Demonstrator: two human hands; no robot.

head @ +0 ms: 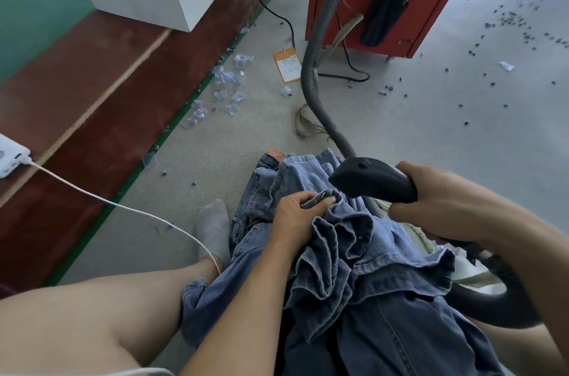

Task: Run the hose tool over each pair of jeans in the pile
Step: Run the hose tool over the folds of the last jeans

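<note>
Pinching a gathered fold of the jeans (335, 252), the left hand (295, 215) has its fingers curled together on the cloth. The jeans lie bunched over the lap, their long axis running away toward the floor (246, 135). Just right of the fold, the right hand (443, 200) grips the tool (372, 181), fingers clamped round its handle; the nozzle points left at the fold, so this hand is nearer for the pass. Beyond the jeans the hose (320, 46) climbs to a red cabinet (431, 12).
</note>
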